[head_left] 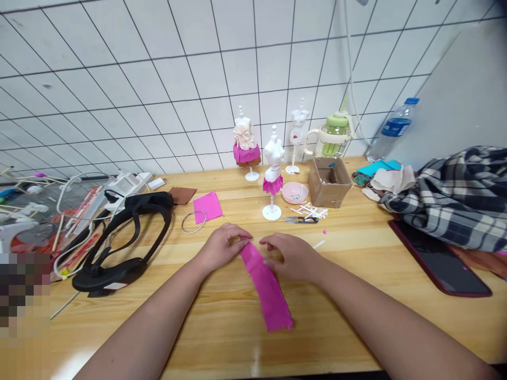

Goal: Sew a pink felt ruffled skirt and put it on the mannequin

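Note:
A long strip of magenta crepe paper (269, 293) lies on the wooden table (356, 295), running from my hands toward the near edge. My left hand (222, 245) pinches its far end between curled fingers. My right hand (291, 256) presses flat on the strip's right side close by. Behind them stands a small white mannequin (273, 177) with a magenta paper skirt.
Two more mannequins (245, 145) stand by the tiled wall. Small snips (301, 219), a pink dish (294, 192), a cardboard box (329, 182), a pink paper square (208, 206), a wire ring (194, 221), a black headset (122, 237), a dark phone (439, 261) and plaid cloth (455, 195) lie around.

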### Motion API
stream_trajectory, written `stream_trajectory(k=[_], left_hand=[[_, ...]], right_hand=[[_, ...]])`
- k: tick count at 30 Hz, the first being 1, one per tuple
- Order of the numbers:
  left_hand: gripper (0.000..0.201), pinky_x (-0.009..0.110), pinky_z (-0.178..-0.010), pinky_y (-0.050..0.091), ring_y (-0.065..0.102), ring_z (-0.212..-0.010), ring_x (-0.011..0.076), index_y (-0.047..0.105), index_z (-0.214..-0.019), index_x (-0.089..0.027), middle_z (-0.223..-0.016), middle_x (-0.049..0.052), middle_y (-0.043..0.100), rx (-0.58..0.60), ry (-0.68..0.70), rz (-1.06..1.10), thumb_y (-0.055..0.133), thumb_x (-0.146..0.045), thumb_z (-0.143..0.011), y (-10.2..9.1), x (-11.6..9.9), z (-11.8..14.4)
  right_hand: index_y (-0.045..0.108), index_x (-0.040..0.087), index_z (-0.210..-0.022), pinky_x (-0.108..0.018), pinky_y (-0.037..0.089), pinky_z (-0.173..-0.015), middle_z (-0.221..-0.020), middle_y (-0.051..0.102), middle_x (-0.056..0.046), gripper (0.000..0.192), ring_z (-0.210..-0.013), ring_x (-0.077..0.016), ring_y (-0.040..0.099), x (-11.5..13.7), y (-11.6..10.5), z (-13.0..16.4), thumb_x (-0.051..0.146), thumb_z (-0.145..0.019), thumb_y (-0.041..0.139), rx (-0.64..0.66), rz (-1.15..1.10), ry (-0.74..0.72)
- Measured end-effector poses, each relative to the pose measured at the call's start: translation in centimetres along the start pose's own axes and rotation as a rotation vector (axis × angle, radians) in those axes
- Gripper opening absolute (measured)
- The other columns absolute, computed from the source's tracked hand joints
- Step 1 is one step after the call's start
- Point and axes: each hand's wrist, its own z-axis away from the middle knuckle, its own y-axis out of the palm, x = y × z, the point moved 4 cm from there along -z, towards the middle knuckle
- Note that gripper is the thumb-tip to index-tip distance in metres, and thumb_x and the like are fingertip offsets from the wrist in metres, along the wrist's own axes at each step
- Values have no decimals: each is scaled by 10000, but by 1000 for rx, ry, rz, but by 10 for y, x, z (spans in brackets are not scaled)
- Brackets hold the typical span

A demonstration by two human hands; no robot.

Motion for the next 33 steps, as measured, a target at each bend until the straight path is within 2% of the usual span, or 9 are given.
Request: stream_trajectory(k=[3, 6, 11, 16, 21, 24, 27, 30, 33], left_hand=[[164, 301, -819, 491, 651, -854, 182, 737, -951, -208, -856, 48, 728, -48, 48, 8, 635, -264, -836, -4, -5, 2], [169, 302, -830, 489, 650, -855, 179, 733, -955, -209, -871, 48, 721, -86, 22, 38, 620, -263, -843, -7, -8, 1], [246, 317, -838, 484, 636, -835, 186, 726, -999, -184, -839, 43, 676, -168, -173, 98, 588, -274, -815, -10, 2, 0], [259, 263, -660, 463, 568, -665, 148, 703, -952, -163, -706, 1, 604, -156, -369, 249, 564, -271, -762, -12, 20, 2], [200, 286, -672, 460, 570, -669, 171, 625, -636, -171, -662, 27, 605, 134, -199, 327, 536, -292, -767, -12, 5, 4], [257, 376, -995, 412, 572, -1086, 263, 688, -976, -189, -1099, 98, 655, -32, -38, 245, 576, -370, -831, -22, -16, 7], [608, 412, -1056, 383, 505, -1229, 314, 569, -1285, -219, -1340, 121, 569, 96, -32, 278, 694, -480, -751, -8, -35, 11], [494, 332, -830, 494, 631, -917, 241, 644, -1166, -223, -1021, 62, 704, 326, -162, 280, 734, -427, -725, 19, -41, 16], [240, 256, -618, 458, 598, -668, 166, 691, -885, -184, -723, 16, 666, 305, -360, 360, 615, -404, -826, 34, -35, 16]], right_hand=[[522, 160, -1323, -349, 447, -887, -1141, 656, -101, 509, -1015, -215, 606, 2, 4, 0, 334, -854, 617, -57, -61, 1], [600, 215, -1210, -317, 464, -756, -952, 694, -39, 396, -842, -188, 628, 1, 11, -1, 324, -831, 635, 57, -170, 98], [495, 253, -1329, -240, 444, -645, -834, 655, 22, 593, -718, -128, 603, -19, 7, 1, 166, -761, 638, 188, -524, 238], [579, 226, -1206, -222, 414, -604, -801, 627, 30, 500, -676, -110, 555, -36, -8, 2, 134, -719, 644, 213, -499, 256], [654, 192, -1002, -245, 425, -647, -815, 649, -4, 292, -734, -136, 578, -37, -26, -1, 76, -760, 538, -16, -279, 246], [684, 205, -926, -275, 448, -771, -907, 674, -25, 307, -865, -158, 611, -17, -24, 1, 32, -776, 480, 58, -235, 31], [622, 241, -1106, -278, 458, -749, -901, 682, -2, 386, -808, -155, 627, -2, -15, 6, 66, -769, 549, 201, -288, -2], [559, 238, -1130, -259, 448, -683, -861, 673, 14, 371, -738, -139, 618, 2, -12, 7, 112, -782, 586, 145, -359, 68], [539, 220, -1079, -255, 447, -673, -818, 650, 18, 290, -720, -129, 596, -3, -18, 3, 167, -801, 601, -27, -493, 143]])
